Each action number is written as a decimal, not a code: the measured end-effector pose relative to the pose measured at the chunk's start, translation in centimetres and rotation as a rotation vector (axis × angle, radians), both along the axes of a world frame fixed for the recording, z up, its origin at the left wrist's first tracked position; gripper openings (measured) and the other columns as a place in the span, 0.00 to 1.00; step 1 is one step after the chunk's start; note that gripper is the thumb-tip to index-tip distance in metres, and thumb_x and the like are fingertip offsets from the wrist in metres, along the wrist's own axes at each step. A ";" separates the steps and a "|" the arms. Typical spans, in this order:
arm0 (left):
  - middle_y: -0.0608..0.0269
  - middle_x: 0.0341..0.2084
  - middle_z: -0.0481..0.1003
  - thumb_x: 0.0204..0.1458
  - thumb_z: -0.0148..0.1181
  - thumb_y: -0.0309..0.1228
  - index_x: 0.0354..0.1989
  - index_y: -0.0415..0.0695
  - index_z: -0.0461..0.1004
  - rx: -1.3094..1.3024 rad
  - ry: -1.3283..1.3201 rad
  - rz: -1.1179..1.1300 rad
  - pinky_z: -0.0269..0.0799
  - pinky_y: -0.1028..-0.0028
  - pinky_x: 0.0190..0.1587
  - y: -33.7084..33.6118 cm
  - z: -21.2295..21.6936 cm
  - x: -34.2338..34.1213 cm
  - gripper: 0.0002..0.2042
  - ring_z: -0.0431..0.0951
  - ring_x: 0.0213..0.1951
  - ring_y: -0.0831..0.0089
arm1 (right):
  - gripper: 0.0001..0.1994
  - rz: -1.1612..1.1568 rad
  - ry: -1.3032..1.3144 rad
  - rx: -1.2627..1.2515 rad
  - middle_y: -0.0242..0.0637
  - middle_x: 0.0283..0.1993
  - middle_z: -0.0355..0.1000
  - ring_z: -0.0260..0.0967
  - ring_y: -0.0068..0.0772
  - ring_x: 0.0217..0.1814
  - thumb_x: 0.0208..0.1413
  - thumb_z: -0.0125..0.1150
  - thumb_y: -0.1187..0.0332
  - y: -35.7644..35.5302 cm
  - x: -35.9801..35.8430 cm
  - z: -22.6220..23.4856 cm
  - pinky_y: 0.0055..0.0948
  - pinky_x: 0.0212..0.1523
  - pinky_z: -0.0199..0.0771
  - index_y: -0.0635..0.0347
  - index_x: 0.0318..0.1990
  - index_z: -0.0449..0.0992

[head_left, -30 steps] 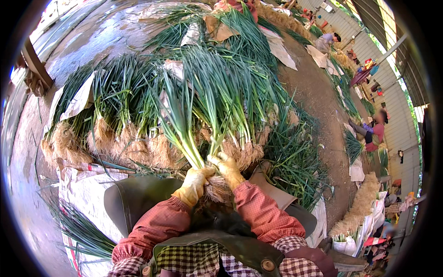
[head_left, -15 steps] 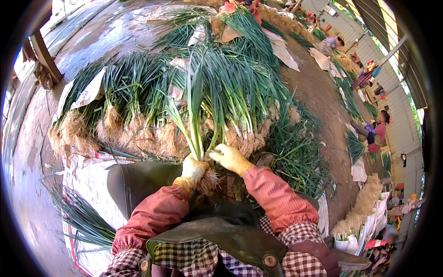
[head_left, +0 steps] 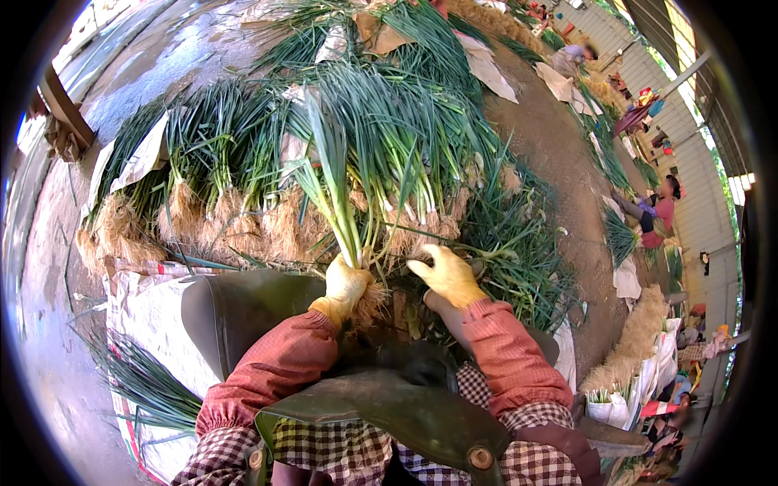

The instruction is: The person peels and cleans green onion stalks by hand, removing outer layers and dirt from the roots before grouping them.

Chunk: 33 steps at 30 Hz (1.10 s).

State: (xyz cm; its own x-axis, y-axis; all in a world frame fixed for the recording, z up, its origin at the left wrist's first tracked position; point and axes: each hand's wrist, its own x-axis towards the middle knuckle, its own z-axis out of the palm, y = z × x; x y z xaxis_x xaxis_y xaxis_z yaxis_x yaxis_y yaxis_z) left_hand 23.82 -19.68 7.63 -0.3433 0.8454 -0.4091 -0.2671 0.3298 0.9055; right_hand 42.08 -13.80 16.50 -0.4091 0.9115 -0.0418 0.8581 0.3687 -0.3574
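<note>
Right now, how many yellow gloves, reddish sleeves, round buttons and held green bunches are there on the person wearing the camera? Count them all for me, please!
Yellow gloves: 2
Reddish sleeves: 2
Round buttons: 2
Held green bunch: 1
Total: 7

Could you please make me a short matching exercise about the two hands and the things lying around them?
Column one:
1. Left hand
2. Right hand
3. Heap of loose green leaves
4. White sacking

Column two:
A. On the ground at the right, beside the rooted bunches
B. Closed around green stalks, with pale roots showing below
C. At the lower left, with long dark leaves lying on it
D. Thumb and fingers apart, gripping nothing

Right pairs: 1-B, 2-D, 3-A, 4-C.
</note>
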 end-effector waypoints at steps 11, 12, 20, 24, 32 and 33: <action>0.63 0.22 0.74 0.37 0.59 0.16 0.30 0.38 0.72 -0.075 -0.151 0.049 0.68 0.80 0.22 -0.2 2.7 -1.3 0.10 0.72 0.21 0.78 | 0.09 0.271 0.567 -1.242 0.32 0.27 0.72 0.67 0.21 0.22 0.58 0.50 0.68 -1.0 -1.8 5.0 0.21 0.24 0.67 0.64 0.34 0.74; 0.63 0.20 0.73 0.37 0.59 0.17 0.29 0.38 0.72 0.000 -0.223 0.100 0.63 0.81 0.19 -0.3 1.6 -1.4 0.08 0.69 0.18 0.78 | 0.15 0.211 0.489 -1.246 0.38 0.32 0.73 0.71 0.25 0.29 0.57 0.51 0.60 -0.4 -0.2 4.7 0.25 0.31 0.70 0.65 0.38 0.74; 0.64 0.14 0.70 0.42 0.63 0.27 0.22 0.36 0.75 -0.262 -0.315 -0.243 0.61 0.80 0.18 0.3 1.3 -1.2 0.06 0.67 0.15 0.76 | 0.15 -0.305 0.915 -0.999 0.35 0.29 0.72 0.62 0.17 0.23 0.56 0.55 0.59 1.3 -4.6 -6.6 0.16 0.22 0.63 0.62 0.40 0.74; 0.67 0.15 0.70 0.47 0.59 0.29 0.28 0.38 0.76 -0.130 -0.412 -0.166 0.55 0.83 0.17 0.1 3.2 -2.0 0.06 0.63 0.14 0.82 | 0.10 -0.447 1.270 -0.896 0.36 0.28 0.73 0.60 0.15 0.18 0.55 0.55 0.66 1.2 -4.9 -6.1 0.12 0.13 0.57 0.65 0.33 0.74; 0.66 0.21 0.74 0.47 0.59 0.25 0.32 0.37 0.74 0.033 -0.374 -0.064 0.57 0.85 0.18 -0.7 5.0 -2.9 0.06 0.64 0.16 0.82 | 0.16 -1.265 1.669 -0.209 0.34 0.34 0.69 0.73 0.28 0.33 0.55 0.56 0.63 5.9 14.2 -5.7 0.22 0.34 0.77 0.66 0.45 0.68; 0.65 0.20 0.73 0.46 0.58 0.24 0.31 0.37 0.74 0.024 -0.341 -0.084 0.57 0.84 0.17 -0.7 6.6 -2.8 0.05 0.65 0.16 0.81 | 0.15 -1.158 1.385 -0.346 0.34 0.34 0.70 0.73 0.28 0.31 0.54 0.56 0.63 4.7 13.9 -6.5 0.21 0.32 0.76 0.65 0.44 0.70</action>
